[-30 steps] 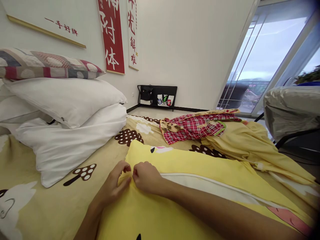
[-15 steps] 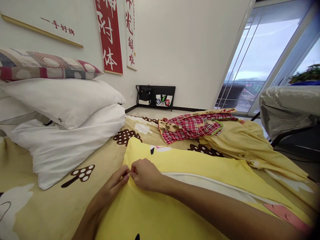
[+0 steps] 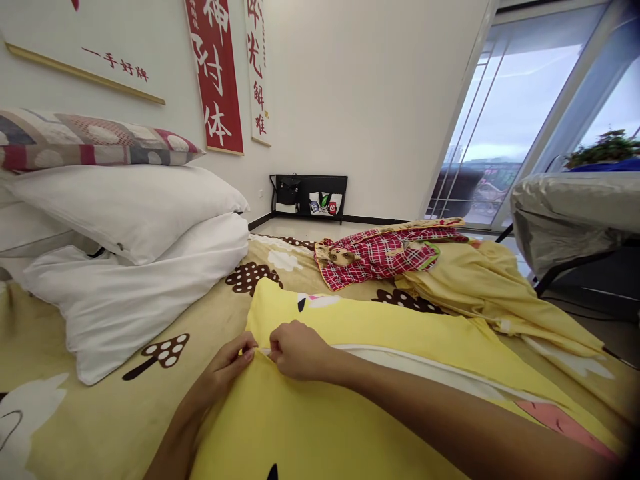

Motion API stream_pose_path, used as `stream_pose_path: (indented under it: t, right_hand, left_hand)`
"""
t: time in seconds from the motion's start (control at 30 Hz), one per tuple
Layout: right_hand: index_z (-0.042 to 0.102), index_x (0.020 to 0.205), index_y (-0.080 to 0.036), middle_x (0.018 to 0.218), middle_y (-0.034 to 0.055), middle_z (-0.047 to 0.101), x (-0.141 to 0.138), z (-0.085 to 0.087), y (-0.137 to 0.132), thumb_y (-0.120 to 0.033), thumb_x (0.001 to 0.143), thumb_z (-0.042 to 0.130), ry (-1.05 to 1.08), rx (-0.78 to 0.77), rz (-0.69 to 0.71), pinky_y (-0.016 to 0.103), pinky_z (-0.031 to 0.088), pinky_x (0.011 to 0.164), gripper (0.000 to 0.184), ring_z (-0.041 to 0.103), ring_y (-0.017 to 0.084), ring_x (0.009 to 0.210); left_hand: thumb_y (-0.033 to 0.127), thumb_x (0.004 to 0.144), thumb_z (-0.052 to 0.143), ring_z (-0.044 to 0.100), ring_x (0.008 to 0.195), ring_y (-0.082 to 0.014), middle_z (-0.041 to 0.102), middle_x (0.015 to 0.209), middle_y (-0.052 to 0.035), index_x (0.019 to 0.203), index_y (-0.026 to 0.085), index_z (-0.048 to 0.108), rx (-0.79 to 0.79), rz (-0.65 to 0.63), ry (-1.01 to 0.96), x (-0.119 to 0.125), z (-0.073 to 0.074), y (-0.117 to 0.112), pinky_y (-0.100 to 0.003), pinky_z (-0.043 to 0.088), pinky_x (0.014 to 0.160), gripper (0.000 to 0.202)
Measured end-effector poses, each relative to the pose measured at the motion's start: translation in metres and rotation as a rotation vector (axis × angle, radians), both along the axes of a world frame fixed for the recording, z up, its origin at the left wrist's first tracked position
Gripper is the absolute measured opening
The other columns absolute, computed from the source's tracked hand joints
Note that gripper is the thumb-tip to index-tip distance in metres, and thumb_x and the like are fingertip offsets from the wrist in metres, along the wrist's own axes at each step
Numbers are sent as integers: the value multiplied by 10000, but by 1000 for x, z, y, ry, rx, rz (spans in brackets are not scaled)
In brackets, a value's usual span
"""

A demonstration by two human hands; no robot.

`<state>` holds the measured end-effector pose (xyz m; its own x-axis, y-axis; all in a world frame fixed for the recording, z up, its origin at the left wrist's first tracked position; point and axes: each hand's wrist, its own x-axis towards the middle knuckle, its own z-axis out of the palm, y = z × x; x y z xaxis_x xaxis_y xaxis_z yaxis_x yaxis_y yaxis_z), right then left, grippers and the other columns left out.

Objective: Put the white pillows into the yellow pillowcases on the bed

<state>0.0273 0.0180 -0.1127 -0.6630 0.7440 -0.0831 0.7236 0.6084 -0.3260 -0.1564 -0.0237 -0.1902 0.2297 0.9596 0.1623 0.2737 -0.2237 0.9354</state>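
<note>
A yellow pillowcase [image 3: 320, 420] with a white pillow showing through its open side lies on the bed in front of me. My left hand [image 3: 225, 370] pinches the fabric at the left end of that opening. My right hand [image 3: 297, 350] is closed in a pinch just to the right of it, at the start of the seam, probably on a zipper pull too small to make out. The two hands almost touch.
Two white pillows [image 3: 135, 267] and a patterned pillow [image 3: 90, 140] are stacked at the left. A red plaid garment [image 3: 385, 253] and a crumpled yellow cloth [image 3: 480, 293] lie farther back on the mushroom-print sheet [image 3: 65, 393]. A covered chair [image 3: 570, 213] stands right, by the glass door.
My hands came together at the left end of the opening; my left fingers closed onto the fabric and my right hand edged slightly right. The view shifted a little.
</note>
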Motion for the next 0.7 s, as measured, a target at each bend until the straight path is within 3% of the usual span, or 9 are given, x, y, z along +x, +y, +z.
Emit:
stream_pose_path:
  t: [0.43, 0.7]
  right_hand:
    - [661, 653, -152, 668, 15, 645, 86, 36, -3, -93, 681, 553, -72, -81, -55, 196, 319, 522, 127, 514, 105, 603]
    - [608, 583, -161, 584, -18, 572, 139, 49, -17, -75, 649, 528, -98, -52, -141, 201, 302, 503, 135, 443, 92, 556]
  left_hand:
    - [472, 885, 470, 397, 722, -147, 418, 759, 21, 775, 195, 468, -59, 3, -119, 0, 3, -4, -232, 347, 655, 298]
    - [489, 818, 569, 434, 777, -169, 470, 786, 11, 783, 199, 541, -130, 85, -216, -3, -2, -4, -231, 378, 688, 294]
